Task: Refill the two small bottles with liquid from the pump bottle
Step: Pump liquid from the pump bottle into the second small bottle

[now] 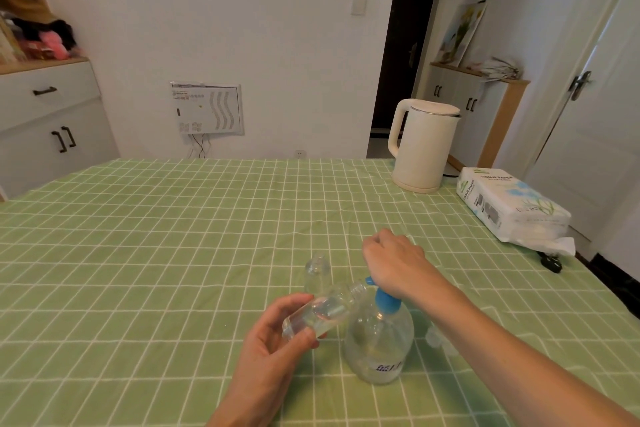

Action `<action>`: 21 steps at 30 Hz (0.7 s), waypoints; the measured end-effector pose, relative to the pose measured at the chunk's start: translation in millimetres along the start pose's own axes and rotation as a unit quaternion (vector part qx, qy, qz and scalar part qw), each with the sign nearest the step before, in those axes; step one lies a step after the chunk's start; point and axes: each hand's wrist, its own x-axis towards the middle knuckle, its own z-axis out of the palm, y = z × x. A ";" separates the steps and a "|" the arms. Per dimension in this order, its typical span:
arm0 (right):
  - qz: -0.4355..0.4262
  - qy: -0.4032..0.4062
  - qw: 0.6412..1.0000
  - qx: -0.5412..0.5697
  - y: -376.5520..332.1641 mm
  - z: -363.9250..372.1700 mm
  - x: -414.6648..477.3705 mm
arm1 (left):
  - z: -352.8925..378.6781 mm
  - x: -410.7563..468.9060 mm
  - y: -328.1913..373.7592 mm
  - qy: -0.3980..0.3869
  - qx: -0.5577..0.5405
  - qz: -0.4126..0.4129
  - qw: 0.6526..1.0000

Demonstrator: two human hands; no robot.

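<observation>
A clear pump bottle (379, 343) with a blue pump stands on the green checked tablecloth near the front. My right hand (393, 262) rests on top of the blue pump head, fingers curled over it and hiding most of it. My left hand (273, 340) holds a small clear bottle (320, 314) tilted on its side, its open neck up against the pump's nozzle. This bottle has some clear liquid inside. A second small clear bottle (317, 272) stands upright on the cloth just behind it.
Small clear caps (438, 340) lie on the cloth right of the pump bottle, partly under my forearm. A cream kettle (422, 146) and a tissue pack (509, 204) sit at the far right of the table (156, 236).
</observation>
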 end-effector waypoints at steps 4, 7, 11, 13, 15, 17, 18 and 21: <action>0.002 -0.007 1.000 -0.003 0.9 3.9 -2.7 | 1.6 0.8 -1.6 0.002 -0.003 0.007 1.000; 0.006 -0.006 1.000 0.002 0.2 2.3 -3.2 | 2.7 0.1 -0.1 0.001 0.000 0.011 1.000; 0.003 0.000 1.000 0.005 -2.1 -4.5 -3.0 | -0.4 -0.6 -0.1 0.002 -0.006 0.001 1.000; 0.003 0.001 1.000 -0.001 -2.6 -5.9 -2.6 | -0.6 -0.7 1.1 -0.001 -0.005 0.001 1.000; 0.004 0.000 1.000 0.001 -2.0 -5.3 -1.5 | -0.6 -0.5 1.8 -0.004 -0.001 0.004 1.000; 0.001 0.001 1.000 0.009 -0.5 -2.9 -0.7 | 0.1 -0.2 2.9 -0.002 -0.002 0.002 1.000; 0.000 0.002 1.000 0.013 -0.2 -1.4 -0.6 | -0.4 0.1 2.3 -0.002 -0.003 0.002 1.000; 0.004 -0.001 1.000 0.015 0.3 3.3 -1.0 | -1.9 1.2 -1.0 0.002 -0.003 0.005 1.000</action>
